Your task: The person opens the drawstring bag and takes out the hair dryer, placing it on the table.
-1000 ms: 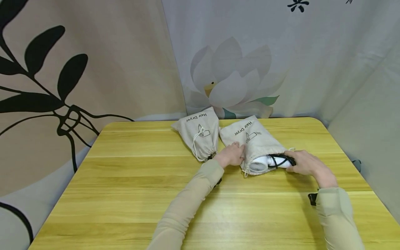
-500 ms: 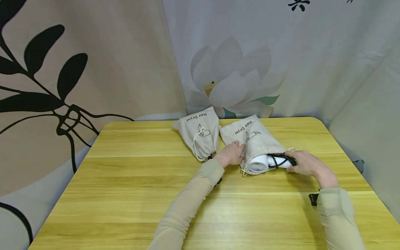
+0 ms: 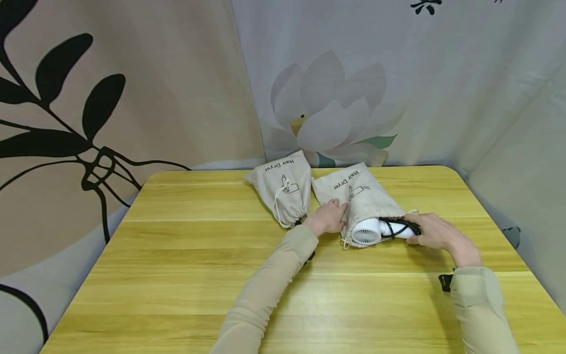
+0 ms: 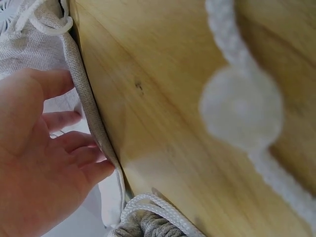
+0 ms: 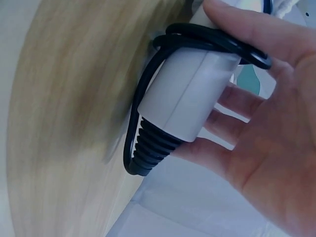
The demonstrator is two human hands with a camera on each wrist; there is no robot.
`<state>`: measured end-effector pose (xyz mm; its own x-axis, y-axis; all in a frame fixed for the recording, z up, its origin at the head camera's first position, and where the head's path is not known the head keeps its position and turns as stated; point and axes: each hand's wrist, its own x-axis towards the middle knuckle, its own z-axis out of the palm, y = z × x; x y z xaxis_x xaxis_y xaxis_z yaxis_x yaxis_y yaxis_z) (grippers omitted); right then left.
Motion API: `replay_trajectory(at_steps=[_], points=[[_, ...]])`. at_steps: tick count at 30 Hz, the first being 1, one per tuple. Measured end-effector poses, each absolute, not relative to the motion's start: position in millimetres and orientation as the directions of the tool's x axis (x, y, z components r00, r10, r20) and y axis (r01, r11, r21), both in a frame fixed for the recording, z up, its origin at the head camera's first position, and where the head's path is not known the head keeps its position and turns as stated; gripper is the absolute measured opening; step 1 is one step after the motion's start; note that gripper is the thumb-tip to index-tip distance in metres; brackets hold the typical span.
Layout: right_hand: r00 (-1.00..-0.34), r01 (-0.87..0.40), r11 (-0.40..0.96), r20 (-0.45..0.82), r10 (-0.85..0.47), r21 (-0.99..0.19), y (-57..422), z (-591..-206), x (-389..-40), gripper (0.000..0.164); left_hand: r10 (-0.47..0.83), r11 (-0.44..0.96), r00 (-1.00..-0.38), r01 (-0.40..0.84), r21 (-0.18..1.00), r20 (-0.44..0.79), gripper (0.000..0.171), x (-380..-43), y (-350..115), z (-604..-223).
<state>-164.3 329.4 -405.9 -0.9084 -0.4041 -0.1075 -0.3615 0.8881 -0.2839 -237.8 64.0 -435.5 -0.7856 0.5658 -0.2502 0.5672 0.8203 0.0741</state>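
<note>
The hair dryer (image 3: 367, 231) is white and its cord (image 3: 414, 227) black. The left bag (image 3: 298, 201) and right bag (image 3: 373, 206) are grey-beige cloth, each printed with dark lettering and a dark outline drawing; their drawstrings (image 4: 159, 204) are white. The bench (image 3: 177, 270) is honey-yellow with streaked wood grain. The sleeves (image 3: 261, 290) are pale beige. The curtain (image 3: 190, 88) is beige and off-white, with black leaves (image 3: 103, 105) and a pale grey-white flower (image 3: 329, 125).

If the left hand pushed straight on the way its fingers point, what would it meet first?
Most likely the bag with the white hair dryer showing at its mouth: the left hand's fingers seem to touch its cloth, though exact depth is unclear.
</note>
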Motion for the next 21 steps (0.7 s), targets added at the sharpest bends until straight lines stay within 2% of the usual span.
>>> replay_trajectory(at_steps=[21], points=[[-0.89,-0.406,0.861,-0.083,-0.449,-0.306,330.2,-403.5,-159.1,0.051,0.534,0.843,-0.813,0.534,0.069,-0.232,0.059,-241.0,65.9,-435.3]])
